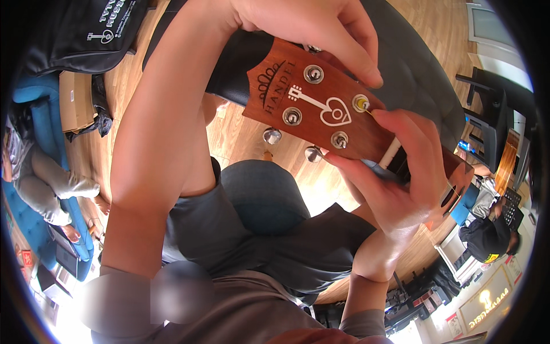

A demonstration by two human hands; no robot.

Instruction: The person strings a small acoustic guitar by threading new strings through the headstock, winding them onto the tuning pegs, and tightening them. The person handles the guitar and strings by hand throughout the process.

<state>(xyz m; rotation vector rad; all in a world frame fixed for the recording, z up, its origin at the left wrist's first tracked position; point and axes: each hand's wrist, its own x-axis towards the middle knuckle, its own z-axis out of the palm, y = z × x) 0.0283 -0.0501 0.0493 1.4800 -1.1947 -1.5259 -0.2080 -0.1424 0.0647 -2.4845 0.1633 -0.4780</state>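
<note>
A brown wooden ukulele headstock (309, 126) lies tilted across the upper middle, with a white guitar-and-heart emblem on its face. Metal tuning posts stand on it. Round the upper right tuning post (361, 104) a yellowish string is wound. My right hand (401, 166) wraps the nut end of the head, its index fingertip by that string and its thumb at the lower edge, near a round tuning knob (313, 154). Over the far edge curls my left hand (321, 31), with one finger reaching toward the wound post. Its other fingertips are hidden, and what they grip cannot be seen.
Beyond the ukulele is a dark padded seat (412, 63). A black bag (86, 34) and a cardboard box (77, 103) are at the upper left. One person sits on a blue sofa (51, 200) at left; another person (490, 235) is at right. A dark blue round stool (260, 195) stands between my legs.
</note>
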